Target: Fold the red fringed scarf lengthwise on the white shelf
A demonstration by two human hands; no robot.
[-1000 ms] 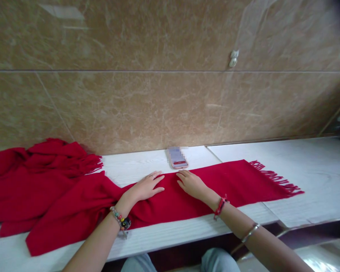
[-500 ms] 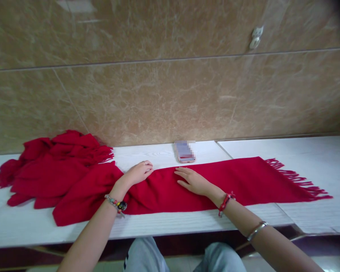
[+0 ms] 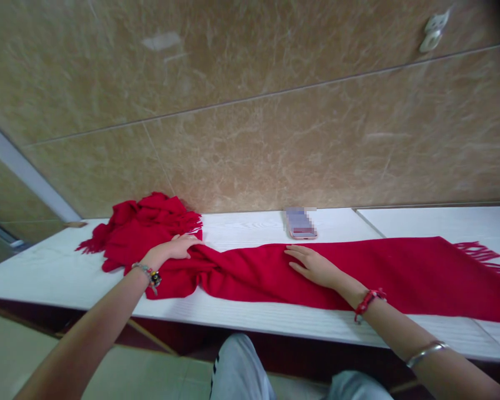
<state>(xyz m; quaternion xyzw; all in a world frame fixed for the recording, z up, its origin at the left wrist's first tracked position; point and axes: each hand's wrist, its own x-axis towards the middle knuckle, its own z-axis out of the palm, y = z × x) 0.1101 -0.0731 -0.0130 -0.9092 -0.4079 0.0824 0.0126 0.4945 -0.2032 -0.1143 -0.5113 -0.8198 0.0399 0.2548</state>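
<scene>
A red scarf [image 3: 400,272] runs from left of centre to the right edge of the frame across a white tabletop [image 3: 45,272], as I rest the right hand [image 3: 314,268] on it, palm down, fingers extended. I have the left hand [image 3: 177,247] on its wrinkled part, near a fringed red heap [image 3: 139,222] at left; whether it grips, I cannot tell. A phone [image 3: 301,222] lies right of centre, below a marbled wall [image 3: 254,161].

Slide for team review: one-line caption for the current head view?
Right hand on a flat stretch of red fringed cloth, left hand at its bunched part; phone beyond.
</scene>
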